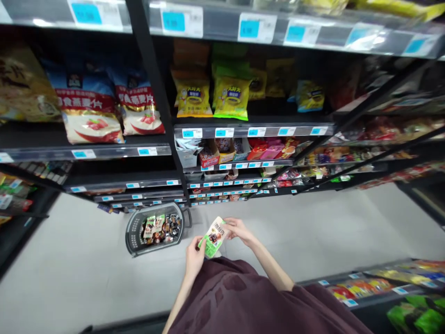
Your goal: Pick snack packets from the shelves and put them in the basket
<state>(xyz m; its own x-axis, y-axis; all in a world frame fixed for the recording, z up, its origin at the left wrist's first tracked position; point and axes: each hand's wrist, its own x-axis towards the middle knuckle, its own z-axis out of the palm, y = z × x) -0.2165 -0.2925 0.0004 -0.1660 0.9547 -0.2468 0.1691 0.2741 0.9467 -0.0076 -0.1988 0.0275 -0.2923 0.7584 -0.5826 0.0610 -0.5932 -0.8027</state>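
Between my two hands is a small white and green snack packet [214, 235] with dark round pieces pictured on its front. My left hand [195, 255] grips its lower left edge, the thumb lying on the front. At the upper right edge, my right hand [238, 229] pinches the same packet, its fingers partly behind it. On the floor to the left stands a dark grey shopping basket [129, 232]. Inside it lie similar green and white packets [154, 224] on top of many small dark wrapped pieces [172, 227].
Black shelving with blue and white price tags [224, 133] rises ahead. It holds oatmeal bags [90, 109], yellow-green snack bags [232, 95] and boxed sweets [209, 157]. Another shelf with packets [361, 290] stands at the lower right. Grey floor [313, 227] runs between them.
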